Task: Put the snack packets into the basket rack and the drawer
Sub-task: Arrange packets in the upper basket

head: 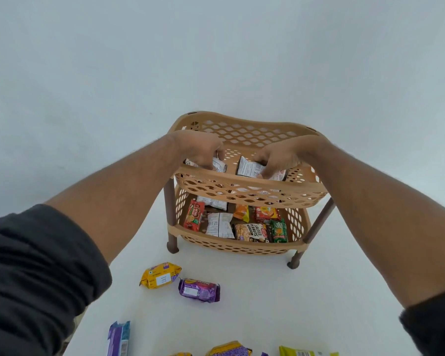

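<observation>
A tan two-tier basket rack [244,187] with brown legs stands on a white surface against a pale wall. Both my hands reach into its top basket. My left hand [199,150] grips a white snack packet [220,165] at the basket's left. At the right of that basket my right hand [280,156] holds another white packet [248,168]. The lower basket [238,244] holds several packets: a red one [193,215], a white one [219,224], salted peanuts [251,232] and a green one [278,231]. No drawer is in view.
Loose packets lie on the white surface in front of the rack: a yellow one [159,275], a purple one [199,290], a blue-purple one [118,339]. More yellow [229,350] and lime [307,352] packets sit at the bottom edge.
</observation>
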A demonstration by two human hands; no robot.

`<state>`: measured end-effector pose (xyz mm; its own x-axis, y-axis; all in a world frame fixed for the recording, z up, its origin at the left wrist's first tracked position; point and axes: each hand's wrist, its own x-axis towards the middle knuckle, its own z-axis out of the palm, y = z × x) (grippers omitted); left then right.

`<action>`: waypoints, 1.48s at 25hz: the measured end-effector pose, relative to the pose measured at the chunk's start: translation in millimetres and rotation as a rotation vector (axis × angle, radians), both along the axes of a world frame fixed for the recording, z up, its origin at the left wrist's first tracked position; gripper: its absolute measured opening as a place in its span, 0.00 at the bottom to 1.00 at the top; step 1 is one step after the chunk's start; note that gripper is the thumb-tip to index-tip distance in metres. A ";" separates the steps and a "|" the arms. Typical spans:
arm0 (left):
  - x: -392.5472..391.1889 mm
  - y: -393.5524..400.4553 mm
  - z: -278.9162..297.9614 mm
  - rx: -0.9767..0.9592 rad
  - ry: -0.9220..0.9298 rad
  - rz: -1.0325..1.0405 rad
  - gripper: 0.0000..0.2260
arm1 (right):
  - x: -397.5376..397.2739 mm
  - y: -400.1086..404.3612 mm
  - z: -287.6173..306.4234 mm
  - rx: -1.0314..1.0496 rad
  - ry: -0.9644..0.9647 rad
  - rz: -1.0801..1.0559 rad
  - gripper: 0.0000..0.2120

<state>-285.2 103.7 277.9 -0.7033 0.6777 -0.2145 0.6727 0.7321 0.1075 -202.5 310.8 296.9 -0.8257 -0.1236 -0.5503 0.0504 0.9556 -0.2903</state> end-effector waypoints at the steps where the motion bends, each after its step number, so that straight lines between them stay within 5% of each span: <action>1: 0.5 -0.1 -0.1 -0.011 -0.028 0.006 0.24 | -1.1 -1.6 -2.7 -0.004 0.001 0.005 0.11; 7: 3.4 -1.5 10.4 0.119 -0.035 0.040 0.14 | -4.7 -8.8 -20.0 0.133 0.255 -0.017 0.25; 11: 7.5 0.9 10.3 0.073 -0.025 0.079 0.07 | -0.2 -8.1 -19.0 0.072 0.450 -0.041 0.14; 15: 14.8 2.3 0.7 -0.146 -0.008 0.135 0.06 | 4.5 -15.5 -25.5 0.067 0.329 0.033 0.03; 22: 14.1 5.4 -2.6 -0.183 -0.025 0.200 0.15 | 1.9 -16.3 -31.8 0.068 0.271 -0.012 0.13; 28: 16.5 10.7 -6.8 -0.145 -0.044 0.191 0.12 | 2.5 -14.0 -34.7 0.089 0.299 -0.033 0.15; 37: 14.6 11.1 -10.0 -0.219 0.041 0.179 0.11 | 7.4 -14.2 -34.5 0.059 0.333 -0.015 0.09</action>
<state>-270.6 114.8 267.9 -0.8189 0.4825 -0.3107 0.5310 0.8425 -0.0912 -195.1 296.5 262.4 -0.9630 -0.0859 -0.2556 -0.0237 0.9711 -0.2374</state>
